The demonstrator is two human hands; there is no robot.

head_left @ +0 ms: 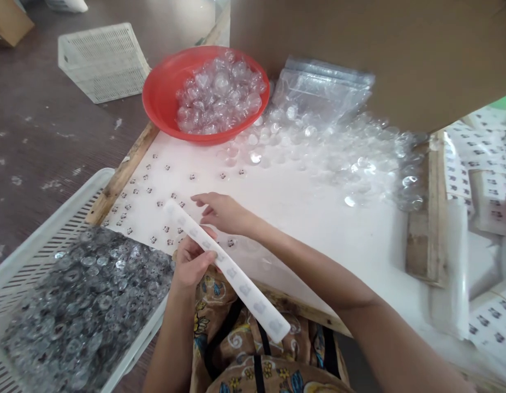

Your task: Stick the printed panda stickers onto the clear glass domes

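Observation:
My left hand [195, 261] is closed round a long white strip [236, 278] with faint dark prints, its thumb on top. The strip runs diagonally from above the white tabletop [297, 191] down over my patterned clothing. Just beyond the strip, my right hand [224, 213] reaches over the tabletop with its fingers apart, holding nothing I can see. Small dark animal-face pieces [171, 229] lie scattered on the white surface around and beyond both hands.
A red bowl [158, 103] of clear rounded pieces stands at the back. Loose clear discs [359, 169] and plastic bags [322, 90] lie behind. A filled basket [52, 229] is at the left; wooden bars [121, 180] edge the table. Printed sheets [494, 311] lie right.

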